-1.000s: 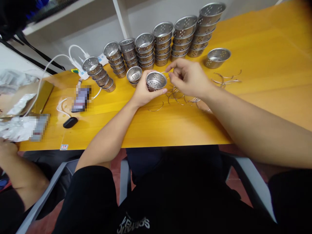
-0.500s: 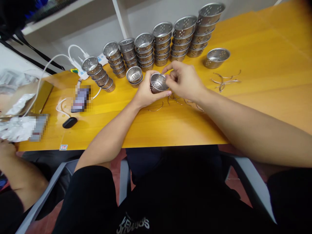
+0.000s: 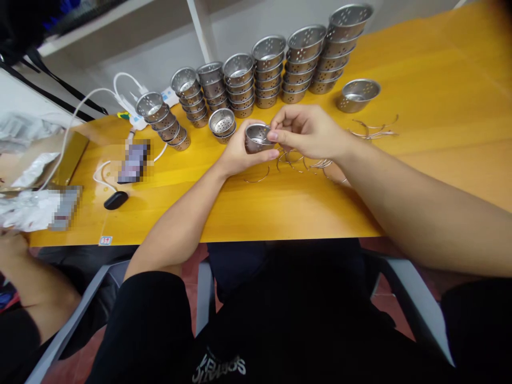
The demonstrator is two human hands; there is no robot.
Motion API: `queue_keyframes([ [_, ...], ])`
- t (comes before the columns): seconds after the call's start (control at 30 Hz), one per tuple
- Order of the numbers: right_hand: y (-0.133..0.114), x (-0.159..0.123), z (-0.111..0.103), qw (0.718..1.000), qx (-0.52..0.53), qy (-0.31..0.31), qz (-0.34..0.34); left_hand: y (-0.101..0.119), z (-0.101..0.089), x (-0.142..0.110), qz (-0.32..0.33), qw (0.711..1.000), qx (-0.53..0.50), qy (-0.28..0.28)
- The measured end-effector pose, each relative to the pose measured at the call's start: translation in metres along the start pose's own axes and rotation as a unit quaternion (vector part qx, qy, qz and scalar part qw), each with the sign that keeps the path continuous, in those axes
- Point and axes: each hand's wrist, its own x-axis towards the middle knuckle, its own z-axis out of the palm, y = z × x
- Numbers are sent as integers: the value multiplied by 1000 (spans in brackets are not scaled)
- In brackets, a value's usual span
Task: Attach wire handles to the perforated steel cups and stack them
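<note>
My left hand is closed around a small perforated metal cup, its open mouth tilted up toward me. At the cup's right rim, my right hand pinches thumb and forefinger together. A thin wire shows at those fingertips and reaches into the cup; its other end is hidden by the fingers. Under and beside my hands, several loose curved wires lie scattered on the table. Just left of my left hand stands a short stack of perforated cups.
Tall stacks of perforated cups line the back of the yellow table. A single cup stands at right, near more wires. At left are a phone, white cables, a black oval object and another person's arm.
The cup has tipped so that less of its inside shows. My right hand has turned, its fingertips now lower and pinching at the rim. The view has shifted slightly.
</note>
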Motion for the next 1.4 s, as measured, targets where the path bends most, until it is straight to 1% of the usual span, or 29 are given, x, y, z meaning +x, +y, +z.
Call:
queue_keyframes([
  [0.1,0,-1,0,1000,12,7,17,-6,4,0,47,999,7,0],
  [0.17,-1,-1,0,1000,3,11,28,-12,6,-1,59,998,19,-4],
  [0.27,-3,-2,-1,999,-17,12,39,-17,4,-2,51,998,41,-9],
  [0.5,-6,-2,-3,998,-40,1,56,-11,1,-2,53,997,48,-12],
  [0.63,-2,-2,-1,997,-59,0,57,-12,2,-3,57,997,47,-13],
  [0.7,3,-2,-2,996,-76,22,47,-15,2,-3,55,997,46,-9],
  [0.73,6,-2,-3,994,-88,45,35,-16,2,-2,52,998,47,-6],
  [0.8,12,-2,-5,988,-125,93,8,-20,1,-1,41,998,53,-1],
  [0.87,16,-3,-7,978,-171,115,-15,-23,-1,-1,31,998,59,5],
  [1.0,16,-6,-8,963,-242,99,-59,-27,-6,0,19,998,53,12],
  [1.17,12,-9,-7,959,-270,77,-49,-27,-6,-1,26,999,47,10],
  [1.27,13,-8,-10,954,-288,70,-53,-30,-6,-1,37,998,44,9],
  [1.4,12,-7,-12,952,-294,58,-69,-29,-6,-1,28,998,53,19],
])
